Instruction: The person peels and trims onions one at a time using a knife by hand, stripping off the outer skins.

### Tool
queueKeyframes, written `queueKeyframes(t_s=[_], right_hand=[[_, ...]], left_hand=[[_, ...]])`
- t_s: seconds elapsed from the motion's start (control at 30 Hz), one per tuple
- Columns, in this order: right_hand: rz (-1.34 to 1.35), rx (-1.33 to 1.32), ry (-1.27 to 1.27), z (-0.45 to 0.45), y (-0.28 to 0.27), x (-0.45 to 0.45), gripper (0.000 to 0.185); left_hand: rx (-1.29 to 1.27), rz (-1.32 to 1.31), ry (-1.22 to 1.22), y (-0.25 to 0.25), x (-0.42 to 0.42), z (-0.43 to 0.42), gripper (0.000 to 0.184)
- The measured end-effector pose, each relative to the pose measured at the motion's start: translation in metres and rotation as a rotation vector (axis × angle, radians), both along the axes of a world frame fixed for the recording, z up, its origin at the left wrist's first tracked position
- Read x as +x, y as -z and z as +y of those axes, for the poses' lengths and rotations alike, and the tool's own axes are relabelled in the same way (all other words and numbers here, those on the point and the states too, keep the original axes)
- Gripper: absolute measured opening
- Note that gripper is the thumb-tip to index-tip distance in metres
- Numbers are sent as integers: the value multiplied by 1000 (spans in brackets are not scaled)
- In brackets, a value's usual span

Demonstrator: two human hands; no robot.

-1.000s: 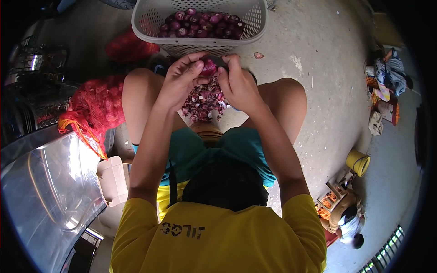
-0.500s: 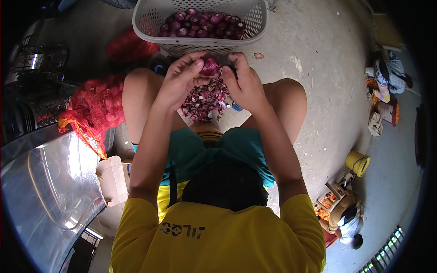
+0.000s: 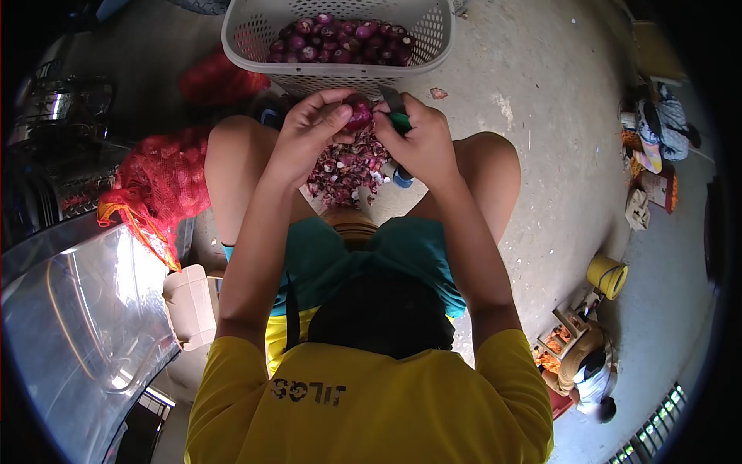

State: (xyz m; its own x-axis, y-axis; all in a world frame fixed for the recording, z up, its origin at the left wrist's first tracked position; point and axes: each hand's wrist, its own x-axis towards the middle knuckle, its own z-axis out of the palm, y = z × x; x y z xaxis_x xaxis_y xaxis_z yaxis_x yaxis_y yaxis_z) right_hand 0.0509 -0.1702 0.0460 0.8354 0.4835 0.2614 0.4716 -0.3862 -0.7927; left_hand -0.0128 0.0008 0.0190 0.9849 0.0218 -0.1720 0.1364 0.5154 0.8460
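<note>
Between the thumb and fingers of my left hand [image 3: 313, 131] is a red onion [image 3: 359, 114], its purple skin shiny. My right hand [image 3: 421, 139] is closed around a knife [image 3: 396, 108] with a green handle; the dark blade points up and away from me. The right thumb is close beside the onion, and I cannot tell whether it touches. Below both hands lies a heap of onion peelings [image 3: 345, 174] on the floor between my legs. Just beyond the hands stands a grey perforated basket [image 3: 340, 69] with many red onions [image 3: 332, 40] in it.
Red mesh sacks [image 3: 166, 174] lie to my left, near a shiny metal panel [image 3: 85, 309]. At right are a yellow bucket [image 3: 607, 277] and a person [image 3: 591, 371] bent beside a crate of orange items. Another person [image 3: 668, 124] is farther up on the right.
My right hand has turned, so the knife's blade and green handle now show clearly. The left hand still holds the onion in nearly the same place.
</note>
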Motion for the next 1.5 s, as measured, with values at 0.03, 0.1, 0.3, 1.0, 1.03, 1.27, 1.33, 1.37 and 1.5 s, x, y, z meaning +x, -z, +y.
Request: queueKeyframes(t_s=[0.03,0.1,0.3,1.0,1.03,1.27,1.33,1.37,1.5], right_hand=[[1,-3,6,0,0,0,19],[24,-25,19,0,-2,0,20],[115,-63,25,-1,0,2,23],[197,12,13,-9,2,2,18],[217,21,8,-9,0,2,19],[114,79,-42,-4,-4,-3,19],[91,63,-39,-4,-4,-2,19],[96,52,-37,-4,-5,-3,17],[21,-66,-44,-5,-4,-2,19]], left_hand=[[7,3,-2,0,0,0,35],[33,12,-3,0,0,-2,35],[163,-30,13,1,1,-4,32],[121,-1,84,-6,-1,5,36],[89,-2,84,-6,-1,5,37],[-22,-24,68,-5,0,4,37],[-10,-13,67,-4,0,3,37],[-3,-12,66,-4,0,2,36],[27,5,68,-2,0,1,35]])
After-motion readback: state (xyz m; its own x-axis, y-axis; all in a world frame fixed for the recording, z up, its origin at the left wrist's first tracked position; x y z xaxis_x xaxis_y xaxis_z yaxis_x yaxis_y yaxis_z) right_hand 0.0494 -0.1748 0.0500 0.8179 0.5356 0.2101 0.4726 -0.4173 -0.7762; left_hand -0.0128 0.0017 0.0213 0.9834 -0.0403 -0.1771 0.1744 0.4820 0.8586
